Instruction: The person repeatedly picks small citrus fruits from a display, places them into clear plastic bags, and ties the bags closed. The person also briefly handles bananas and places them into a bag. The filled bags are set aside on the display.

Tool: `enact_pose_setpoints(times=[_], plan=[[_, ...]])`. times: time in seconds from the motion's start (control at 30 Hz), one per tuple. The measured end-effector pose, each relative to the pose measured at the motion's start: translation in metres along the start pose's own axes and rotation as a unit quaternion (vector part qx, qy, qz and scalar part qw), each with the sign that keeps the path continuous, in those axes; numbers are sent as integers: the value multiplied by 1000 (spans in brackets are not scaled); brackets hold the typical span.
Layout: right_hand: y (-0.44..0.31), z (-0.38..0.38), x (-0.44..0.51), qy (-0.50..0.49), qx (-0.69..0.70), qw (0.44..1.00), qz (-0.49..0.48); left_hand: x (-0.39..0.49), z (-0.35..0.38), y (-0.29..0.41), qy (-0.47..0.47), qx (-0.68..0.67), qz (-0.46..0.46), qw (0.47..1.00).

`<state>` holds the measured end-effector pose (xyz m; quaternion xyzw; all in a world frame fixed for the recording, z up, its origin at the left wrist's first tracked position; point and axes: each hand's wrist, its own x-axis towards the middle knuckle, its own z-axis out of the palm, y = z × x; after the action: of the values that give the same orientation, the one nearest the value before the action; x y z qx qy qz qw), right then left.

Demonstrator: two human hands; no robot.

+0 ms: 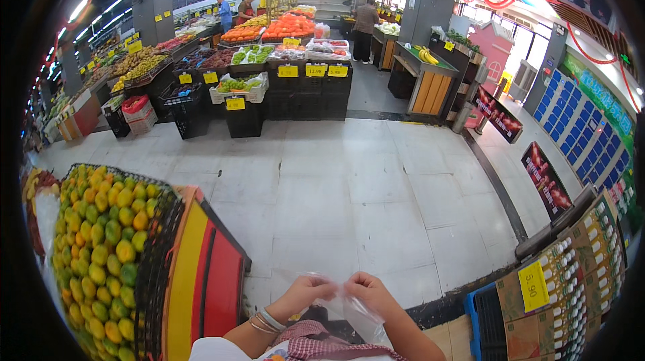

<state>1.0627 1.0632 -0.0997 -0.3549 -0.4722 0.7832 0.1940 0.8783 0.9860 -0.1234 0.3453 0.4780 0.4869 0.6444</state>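
Both hands are close together low in the middle of the head view, in front of a checked apron. My left hand (313,290) pinches one side of a clear plastic bag (364,318) between thumb and fingers. Just to its right, my right hand (365,290) pinches the bag too, and the thin film hangs below it. Bracelets circle my left wrist. At the left a black crate (161,240) heaped with green and orange citrus-like fruit (108,240) rests on a red and yellow stand (201,270).
Cartons of bottles (567,280) with a yellow price sign stand on a blue pallet at right. Ahead are produce crates (244,119), a banana table (433,76) and gate panels (546,179). Several people are at the back, one (365,28) in the aisle.
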Motion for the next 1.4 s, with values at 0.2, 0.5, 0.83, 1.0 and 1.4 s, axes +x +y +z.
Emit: enact_pose_setpoints(times=[0.2, 0.5, 0.83, 1.0, 1.4], plan=[[-111, -80, 171, -19, -56, 997, -42, 191, -55, 84, 17, 49, -23, 998], [-236, -271, 362, 129, 400, 895, -149, 486, -147, 131, 113, 225, 29, 967], [-432, -394, 654, 195, 110, 940, -255, 762, -172, 270, 38, 250, 36, 967], [-502, -394, 779, -15, -40, 992, -118, 916, -189, 324, 51, 270, 81, 958], [-723, -581, 1066, 173, -35, 964, -200, 1296, -305, 494, -53, 163, 64, 983]])
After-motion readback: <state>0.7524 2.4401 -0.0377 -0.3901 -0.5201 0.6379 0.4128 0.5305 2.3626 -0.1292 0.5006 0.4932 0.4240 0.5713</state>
